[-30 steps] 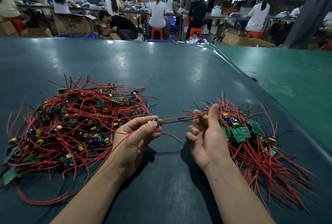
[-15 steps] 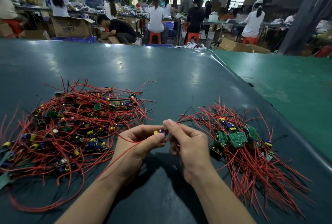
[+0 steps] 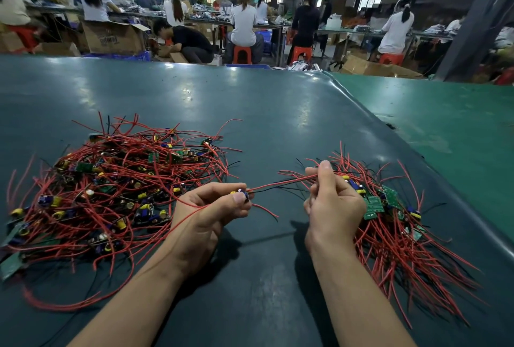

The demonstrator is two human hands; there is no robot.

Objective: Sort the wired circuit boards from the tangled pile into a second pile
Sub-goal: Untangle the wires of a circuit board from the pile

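Closest in, both forearms came up over the dark green worktop [image 3: 264, 277], and the whole step sat between the two hands. The left hand [image 3: 205, 213] had its fingers [image 3: 239, 197] clenched round a small circuit board [image 3: 242, 194], only the blue and yellow parts poking out past the thumb. Just right of that board, the right hand [image 3: 331, 202] had its fingers curled onto the board's red and black wires [image 3: 281, 184], pulled out fairly straight between the two hands. I'd say the trick here was to keep the board pinned and run the wires through evenly, not yank, since one red lead looped back under the left hand toward the tangled pile [image 3: 111, 188] left of the board and could've dragged neighbours along. Once it was free, I'd lay it wires-first on the second pile [image 3: 395, 224], right of the board and partly behind the right hand, so the leads all fanned the same way. Farther back from the board was bare worktop, then other workers [image 3: 244, 24] sitting at benches.
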